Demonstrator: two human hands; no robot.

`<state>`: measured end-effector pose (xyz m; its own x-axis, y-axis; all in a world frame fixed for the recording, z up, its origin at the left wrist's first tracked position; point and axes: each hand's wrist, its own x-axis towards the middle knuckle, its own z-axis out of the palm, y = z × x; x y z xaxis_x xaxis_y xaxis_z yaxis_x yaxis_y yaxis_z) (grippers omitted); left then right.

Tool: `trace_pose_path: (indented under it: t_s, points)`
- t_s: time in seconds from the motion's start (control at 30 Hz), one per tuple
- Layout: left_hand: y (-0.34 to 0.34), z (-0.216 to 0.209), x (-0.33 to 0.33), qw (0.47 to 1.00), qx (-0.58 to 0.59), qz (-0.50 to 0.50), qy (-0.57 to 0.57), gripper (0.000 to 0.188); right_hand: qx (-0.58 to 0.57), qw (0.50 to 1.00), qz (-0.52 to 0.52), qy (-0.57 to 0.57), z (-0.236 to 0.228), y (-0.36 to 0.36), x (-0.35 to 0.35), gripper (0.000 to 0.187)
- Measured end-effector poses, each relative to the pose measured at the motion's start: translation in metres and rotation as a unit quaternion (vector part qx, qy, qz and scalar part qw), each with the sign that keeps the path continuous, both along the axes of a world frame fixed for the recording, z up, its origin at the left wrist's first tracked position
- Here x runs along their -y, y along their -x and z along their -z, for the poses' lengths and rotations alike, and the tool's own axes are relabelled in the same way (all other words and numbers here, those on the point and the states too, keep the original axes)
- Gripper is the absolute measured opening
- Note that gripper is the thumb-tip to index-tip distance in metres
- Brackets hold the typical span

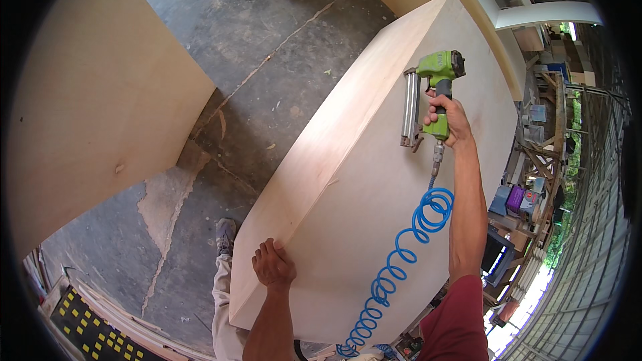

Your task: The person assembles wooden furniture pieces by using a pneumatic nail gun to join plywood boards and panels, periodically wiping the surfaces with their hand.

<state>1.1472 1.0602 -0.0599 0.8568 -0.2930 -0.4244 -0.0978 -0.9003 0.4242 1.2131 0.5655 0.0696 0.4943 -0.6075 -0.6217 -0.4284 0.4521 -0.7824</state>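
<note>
A long box of pale plywood [374,180] lies before me, its top panel and left side showing. My right hand [449,119] is wrapped round the grip of a green pneumatic nail gun [436,64], held over the far part of the top panel. Whether its nose touches the wood I cannot tell. From the fitting at the grip's base, a coiled blue air hose [384,287] runs back toward me across the panel. My left hand [274,264] rests on the near left edge of the box, fingers bent over the corner, with no tool visible in it.
Another large plywood panel [100,107] stands at the left. Between it and the box is cracked concrete floor [267,87], where my shoe [226,235] shows. Cluttered wooden shelving [542,140] lines the right side. A black mat with yellow squares [93,331] is at lower left.
</note>
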Motion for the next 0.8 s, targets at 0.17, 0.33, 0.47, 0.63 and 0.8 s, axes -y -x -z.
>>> trace_pose_path:
  t_s: [0.17, 0.33, 0.47, 0.63, 0.8]
  points:
    - [-0.009, -0.007, 0.009, 0.999, -0.043, -0.006, -0.014, 0.047, -0.006, 1.000, -0.002, -0.009, -0.004, 0.006, -0.013, 0.049]
    - [-0.009, -0.005, 0.009, 1.000, -0.024, 0.000, -0.005, 0.042, -0.029, 0.999, -0.009, -0.012, -0.008, 0.006, -0.031, 0.048]
    - [-0.008, -0.004, 0.010, 1.000, 0.000, 0.003, 0.000, 0.039, -0.024, 1.000, -0.006, -0.017, -0.010, 0.011, -0.035, 0.048]
    - [-0.009, -0.005, 0.010, 1.000, -0.002, 0.004, -0.003, 0.040, -0.022, 0.999, -0.005, -0.023, -0.009, 0.010, -0.037, 0.047]
    - [-0.010, -0.004, 0.012, 1.000, -0.008, 0.004, -0.001, 0.040, -0.007, 1.000, -0.006, -0.020, -0.003, 0.016, -0.030, 0.044]
